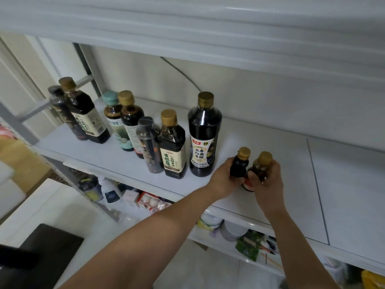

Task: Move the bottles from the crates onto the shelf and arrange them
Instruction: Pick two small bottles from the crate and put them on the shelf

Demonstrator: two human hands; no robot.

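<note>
Left hand [224, 178]: fingers curled round small dark bottle [239, 163]. Right hand [269, 180]: fingers gripping small brown bottle [263, 163]. The 2 stand upright, side by side, near the front of the white shelf [281, 142], just right of the tall dark bottle [203, 138]. That one ends a row of 7 larger bottles running left.

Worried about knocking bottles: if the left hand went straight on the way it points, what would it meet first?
Likely the amber small bottle held by the right hand, close beside its own dark bottle.
</note>
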